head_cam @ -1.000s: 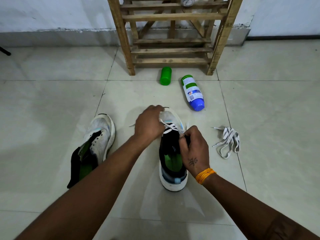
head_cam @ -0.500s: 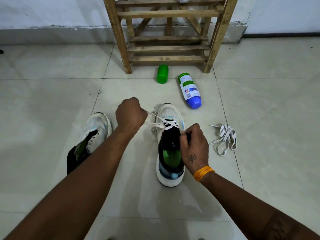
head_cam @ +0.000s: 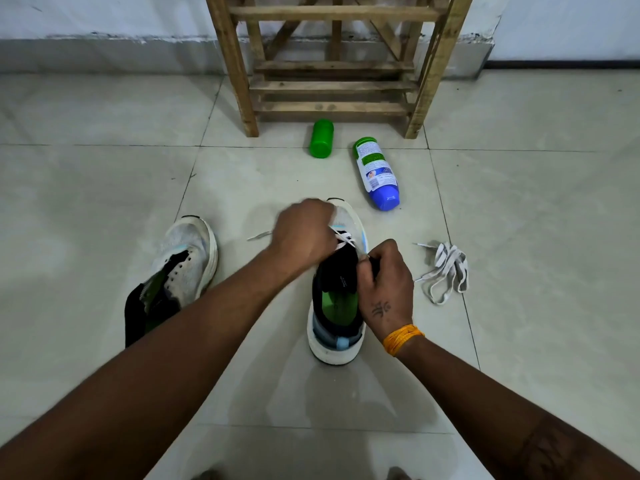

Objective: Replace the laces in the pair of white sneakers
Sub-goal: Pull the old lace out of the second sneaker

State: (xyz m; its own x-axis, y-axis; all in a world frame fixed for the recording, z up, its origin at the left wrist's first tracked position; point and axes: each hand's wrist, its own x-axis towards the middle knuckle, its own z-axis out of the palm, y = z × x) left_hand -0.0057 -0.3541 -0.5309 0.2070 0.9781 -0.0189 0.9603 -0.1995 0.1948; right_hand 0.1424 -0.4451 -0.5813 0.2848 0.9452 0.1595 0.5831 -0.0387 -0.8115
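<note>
Left hand [head_cam: 304,233] fisted over toe of sneaker [head_cam: 337,317], gripping lace [head_cam: 346,239]; right hand [head_cam: 386,282] pinching lace at sneaker's right eyelets

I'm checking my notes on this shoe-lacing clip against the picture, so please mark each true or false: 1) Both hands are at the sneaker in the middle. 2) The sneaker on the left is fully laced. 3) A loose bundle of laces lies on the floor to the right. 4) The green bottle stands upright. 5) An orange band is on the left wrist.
1) True: the left hand and right hand are both at the middle sneaker.
2) False: the left sneaker shows bare eyelets, no lace.
3) True: the lace bundle lies right of the middle sneaker.
4) False: the green bottle lies on its side.
5) False: the orange band is on the right wrist.
</note>
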